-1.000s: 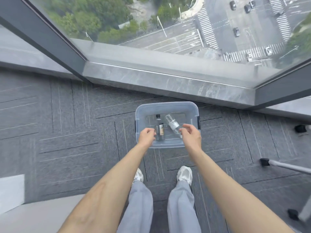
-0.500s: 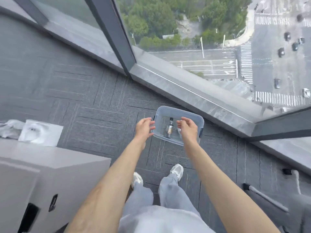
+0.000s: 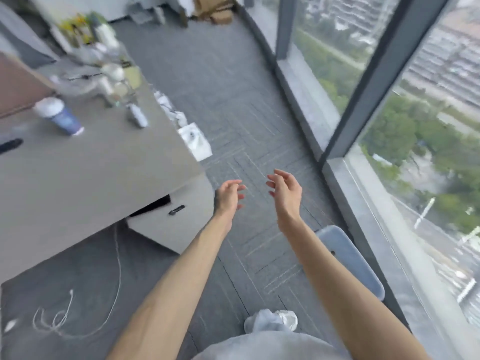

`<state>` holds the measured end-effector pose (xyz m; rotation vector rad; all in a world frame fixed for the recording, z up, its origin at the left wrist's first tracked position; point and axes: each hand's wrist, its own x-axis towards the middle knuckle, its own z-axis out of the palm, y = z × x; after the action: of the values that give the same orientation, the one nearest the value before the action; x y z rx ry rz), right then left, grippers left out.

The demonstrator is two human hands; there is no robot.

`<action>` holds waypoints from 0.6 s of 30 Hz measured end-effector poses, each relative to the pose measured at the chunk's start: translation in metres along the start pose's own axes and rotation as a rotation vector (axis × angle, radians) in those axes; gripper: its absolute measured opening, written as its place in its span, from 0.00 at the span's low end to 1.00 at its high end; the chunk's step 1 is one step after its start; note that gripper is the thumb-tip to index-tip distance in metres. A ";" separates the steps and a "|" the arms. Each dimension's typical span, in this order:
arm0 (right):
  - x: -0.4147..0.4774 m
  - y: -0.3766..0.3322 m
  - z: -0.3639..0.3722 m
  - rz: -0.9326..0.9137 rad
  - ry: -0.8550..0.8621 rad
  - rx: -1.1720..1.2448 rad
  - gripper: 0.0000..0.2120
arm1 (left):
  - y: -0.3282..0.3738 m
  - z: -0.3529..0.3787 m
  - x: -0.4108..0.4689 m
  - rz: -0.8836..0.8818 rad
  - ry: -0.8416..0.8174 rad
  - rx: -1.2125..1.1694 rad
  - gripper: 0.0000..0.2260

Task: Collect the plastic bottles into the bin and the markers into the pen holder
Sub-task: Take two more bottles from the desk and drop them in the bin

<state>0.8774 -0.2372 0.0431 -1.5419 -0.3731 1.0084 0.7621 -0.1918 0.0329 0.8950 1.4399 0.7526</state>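
My left hand (image 3: 228,197) and my right hand (image 3: 287,193) hang in the air over the grey carpet, fingers loosely apart, both holding nothing. The clear plastic bin (image 3: 350,258) stands on the floor by the window at lower right, partly hidden behind my right forearm; its contents are not visible. On the grey desk (image 3: 91,165) at left, a blurred small plastic bottle (image 3: 137,115) stands near the desk's right edge. A dark marker-like object (image 3: 10,145) lies at the desk's far left edge.
A blue-and-white cup (image 3: 58,116) and a blurred cluster of bottles and containers (image 3: 109,71) sit on the desk. White crumpled items (image 3: 193,140) lie on the floor beside it. A white cable (image 3: 78,307) trails under the desk. Floor-to-ceiling windows (image 3: 389,113) run along the right.
Both hands have left the bin's rim and lifted away. My view has swung left from the bin and window toward the desk; the bin now sits at lower right.
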 end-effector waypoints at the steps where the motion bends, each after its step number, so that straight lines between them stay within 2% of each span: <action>1: -0.012 0.002 0.025 -0.018 -0.048 -0.006 0.09 | 0.003 -0.030 -0.002 0.013 0.050 -0.040 0.10; 6: -0.100 0.016 0.139 -0.066 -0.283 -0.048 0.08 | 0.006 -0.178 -0.030 0.076 0.234 -0.196 0.08; 10: -0.175 0.042 0.215 -0.055 -0.448 -0.054 0.09 | -0.012 -0.282 -0.066 0.115 0.341 -0.192 0.08; 18: -0.273 0.101 0.342 -0.053 -0.717 -0.173 0.10 | -0.056 -0.457 -0.089 0.072 0.655 -0.331 0.08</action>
<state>0.4294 -0.2407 0.0795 -1.2656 -1.0142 1.5012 0.3008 -0.2689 0.0602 0.4549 1.7742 1.3785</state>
